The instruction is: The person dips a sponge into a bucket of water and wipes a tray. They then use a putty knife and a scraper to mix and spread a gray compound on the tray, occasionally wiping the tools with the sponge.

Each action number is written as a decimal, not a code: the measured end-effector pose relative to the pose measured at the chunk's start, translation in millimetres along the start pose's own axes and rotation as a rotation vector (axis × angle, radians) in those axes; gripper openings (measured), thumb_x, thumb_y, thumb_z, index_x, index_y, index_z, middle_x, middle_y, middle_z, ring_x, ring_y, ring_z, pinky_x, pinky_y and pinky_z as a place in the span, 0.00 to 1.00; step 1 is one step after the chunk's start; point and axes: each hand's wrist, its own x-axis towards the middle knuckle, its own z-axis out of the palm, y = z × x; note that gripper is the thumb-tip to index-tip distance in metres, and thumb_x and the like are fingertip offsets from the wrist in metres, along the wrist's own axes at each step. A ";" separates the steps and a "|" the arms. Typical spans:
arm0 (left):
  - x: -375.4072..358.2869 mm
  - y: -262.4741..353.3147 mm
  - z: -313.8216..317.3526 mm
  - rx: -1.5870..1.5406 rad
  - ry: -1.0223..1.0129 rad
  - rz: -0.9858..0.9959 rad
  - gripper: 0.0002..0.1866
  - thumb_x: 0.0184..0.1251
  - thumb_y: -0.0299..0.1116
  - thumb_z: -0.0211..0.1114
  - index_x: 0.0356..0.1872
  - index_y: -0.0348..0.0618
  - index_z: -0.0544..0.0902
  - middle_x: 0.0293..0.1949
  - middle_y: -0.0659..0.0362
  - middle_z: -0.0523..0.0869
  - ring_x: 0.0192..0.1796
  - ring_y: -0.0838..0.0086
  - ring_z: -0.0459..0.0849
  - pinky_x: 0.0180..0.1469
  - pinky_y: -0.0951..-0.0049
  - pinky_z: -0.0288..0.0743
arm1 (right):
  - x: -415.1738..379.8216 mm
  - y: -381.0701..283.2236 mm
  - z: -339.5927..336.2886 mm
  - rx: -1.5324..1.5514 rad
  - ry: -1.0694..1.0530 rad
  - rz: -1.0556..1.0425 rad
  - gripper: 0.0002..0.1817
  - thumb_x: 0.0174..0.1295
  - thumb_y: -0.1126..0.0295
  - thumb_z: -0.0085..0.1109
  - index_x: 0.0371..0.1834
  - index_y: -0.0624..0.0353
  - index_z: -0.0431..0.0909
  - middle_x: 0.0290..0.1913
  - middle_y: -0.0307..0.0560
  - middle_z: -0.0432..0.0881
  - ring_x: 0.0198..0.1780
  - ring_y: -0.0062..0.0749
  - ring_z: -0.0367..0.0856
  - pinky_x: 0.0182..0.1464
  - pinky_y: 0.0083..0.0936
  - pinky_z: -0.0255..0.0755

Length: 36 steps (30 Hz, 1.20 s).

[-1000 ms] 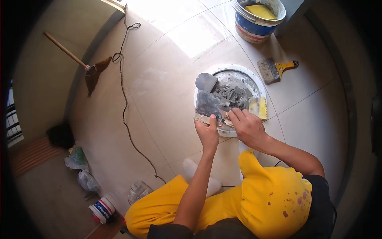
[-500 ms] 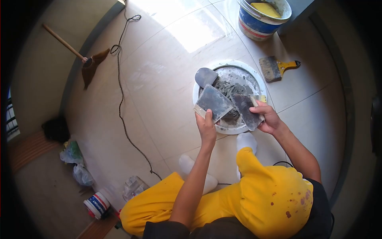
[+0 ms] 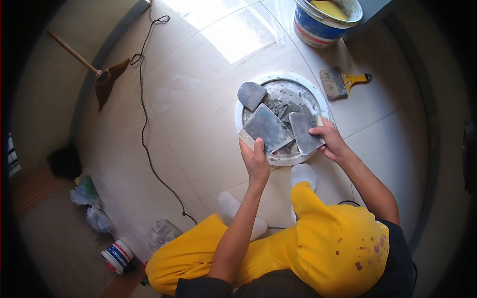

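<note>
My left hand grips a flat square putty scraper by its pale edge, thumb on top. My right hand is closed around a second putty scraper, a smaller grey plate smeared with residue. The two plates are held close together over a round white tray. Grey paste lies in the tray, partly hidden behind the scrapers. A rounded grey blade rests at the tray's upper left rim.
A wide brush with a yellow handle lies right of the tray, below a bucket holding something yellow. A dark cord crosses the tiles. At left are a broom, plastic bags and a small tub.
The scraper in my right hand has turned, so its face now looks lighter and more upright. My left hand keeps its scraper almost in place. The view has shifted slightly.
</note>
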 end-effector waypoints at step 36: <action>27.1 -3.1 -78.3 0.525 0.141 -0.040 0.13 0.63 0.29 0.52 0.45 0.33 0.74 0.38 0.59 0.80 0.41 0.76 0.75 0.48 0.76 0.67 | 3.2 -33.8 -42.8 -1.320 0.569 -0.394 0.28 0.52 0.61 0.65 0.52 0.64 0.67 0.45 0.54 0.74 0.45 0.49 0.75 0.49 0.37 0.68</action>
